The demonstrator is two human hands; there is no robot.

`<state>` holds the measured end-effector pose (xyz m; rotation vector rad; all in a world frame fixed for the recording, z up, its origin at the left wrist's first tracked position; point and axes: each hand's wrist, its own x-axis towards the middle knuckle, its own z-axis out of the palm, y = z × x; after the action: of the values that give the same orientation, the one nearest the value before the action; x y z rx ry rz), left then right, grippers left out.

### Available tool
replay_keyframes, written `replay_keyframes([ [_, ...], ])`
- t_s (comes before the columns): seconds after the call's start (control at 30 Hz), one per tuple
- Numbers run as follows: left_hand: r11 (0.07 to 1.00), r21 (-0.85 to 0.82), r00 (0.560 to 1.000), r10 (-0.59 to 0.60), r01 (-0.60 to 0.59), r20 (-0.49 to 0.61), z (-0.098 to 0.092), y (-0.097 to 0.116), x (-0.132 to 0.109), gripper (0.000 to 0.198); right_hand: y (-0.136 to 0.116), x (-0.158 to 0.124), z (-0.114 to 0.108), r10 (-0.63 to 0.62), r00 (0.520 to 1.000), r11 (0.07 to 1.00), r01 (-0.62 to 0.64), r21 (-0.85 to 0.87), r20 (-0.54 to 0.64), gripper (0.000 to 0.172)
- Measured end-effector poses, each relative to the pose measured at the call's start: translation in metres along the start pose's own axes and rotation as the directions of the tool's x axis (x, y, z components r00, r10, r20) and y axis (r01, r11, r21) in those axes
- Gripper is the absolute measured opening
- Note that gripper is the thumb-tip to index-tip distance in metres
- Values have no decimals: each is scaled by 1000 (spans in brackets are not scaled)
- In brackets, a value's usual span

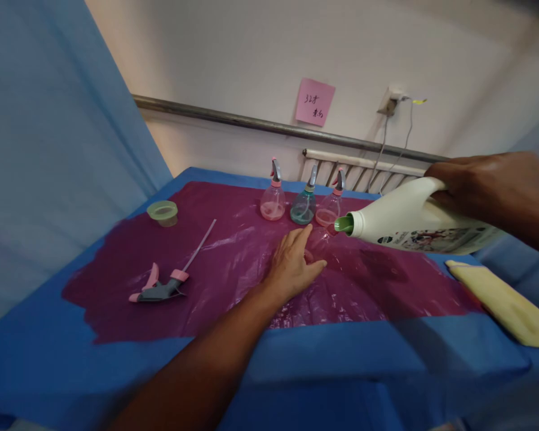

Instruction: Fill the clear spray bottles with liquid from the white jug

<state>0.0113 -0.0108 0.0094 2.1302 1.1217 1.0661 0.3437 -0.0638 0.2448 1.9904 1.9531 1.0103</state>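
Note:
My right hand [467, 185] grips the handle of a pale green detergent jug [413, 221], tipped on its side with its green spout pointing left. Just below that spout is the mouth of a clear spray bottle [323, 239] without its head. My left hand [294, 263] curves around this bottle, thumb and forefinger on either side, and hides most of it. Whether liquid is flowing I cannot tell. To the left, a grey and pink spray head [159, 290] with its thin tube lies on the plastic sheet.
Three headed spray bottles, one pink [273, 206], one teal [302, 211] and another pink [330, 203], stand behind. A green bowl [163, 213] sits at the left. A folded yellow cloth [503, 299] lies at the right edge. A purple sheet [233, 239] covers the blue table [323, 353].

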Motion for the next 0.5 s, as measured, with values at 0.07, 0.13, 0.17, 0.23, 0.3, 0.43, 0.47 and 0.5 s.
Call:
replay_keyframes([
  [0.07, 1000, 3, 1000, 3, -3, 3, 0, 0, 0, 95, -1, 1, -2, 1, 1000, 1000, -1, 4, -2, 28],
  [0.13, 1000, 8, 1000, 3, -3, 7, 0, 0, 0, 95, -1, 2, -4, 7, 1000, 1000, -7, 0, 5, 26],
  [0.17, 1000, 11, 1000, 2, -3, 10, -1, 0, 0, 95, -1, 2, -5, 11, 1000, 1000, -11, -2, 12, 26],
  [0.23, 1000, 14, 1000, 4, -4, 15, -1, 0, 0, 95, 0, 3, -6, 19, 1000, 1000, -19, -7, 15, 25],
  [0.3, 1000, 15, 1000, 8, -8, 16, -1, 0, 0, 95, 2, 3, -6, 13, 1000, 1000, -13, 0, 5, 23],
  [0.43, 1000, 19, 1000, 19, -19, 4, 0, -1, 0, 94, 2, 2, -7, -16, 1000, 1000, 16, 15, -25, 21],
  [0.47, 1000, 20, 1000, 24, -24, 0, 0, -2, 0, 94, 1, 2, -7, -18, 1000, 1000, 19, 10, -24, 21],
  [0.5, 999, 19, 1000, 28, -28, -2, 1, -2, 0, 93, 1, 3, -8, -15, 1000, 1000, 15, 2, -18, 21],
])
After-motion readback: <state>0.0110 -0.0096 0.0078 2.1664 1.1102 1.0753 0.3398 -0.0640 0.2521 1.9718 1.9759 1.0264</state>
